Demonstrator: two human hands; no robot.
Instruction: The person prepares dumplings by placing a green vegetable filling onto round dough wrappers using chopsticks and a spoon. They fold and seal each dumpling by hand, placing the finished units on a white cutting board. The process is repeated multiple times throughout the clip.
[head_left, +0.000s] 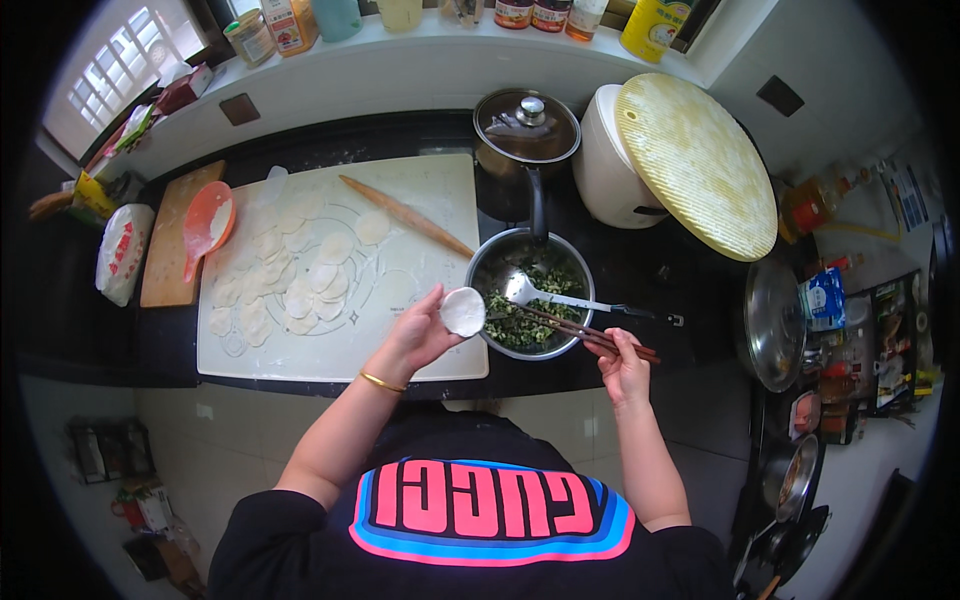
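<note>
A round dough wrapper (463, 312) lies flat across the fingers of my left hand (420, 328), close to the rim of a steel mixing bowl (579, 259). My right hand (624, 366) grips a pair of dark wooden chopsticks (574, 328), whose tips reach into the chopped green filling (521, 328). A white-headed spoon (521, 288) rests in the same bowl, its handle over the right rim. Left of the bowl, many floured wrappers (300, 298) overlap on a pale dough mat (420, 360). A tapered wooden rolling pin (409, 217) lies slantwise at the mat's upper right.
Behind the bowl stands a lidded saucepan (525, 135), its handle extending over the bowl's rim. A round yellow tray (697, 165) leans on a white rice cooker (611, 172). An orange scoop (208, 217) with flour straddles a wooden board (169, 262) and the mat. A flour bag (124, 255) sits farther left.
</note>
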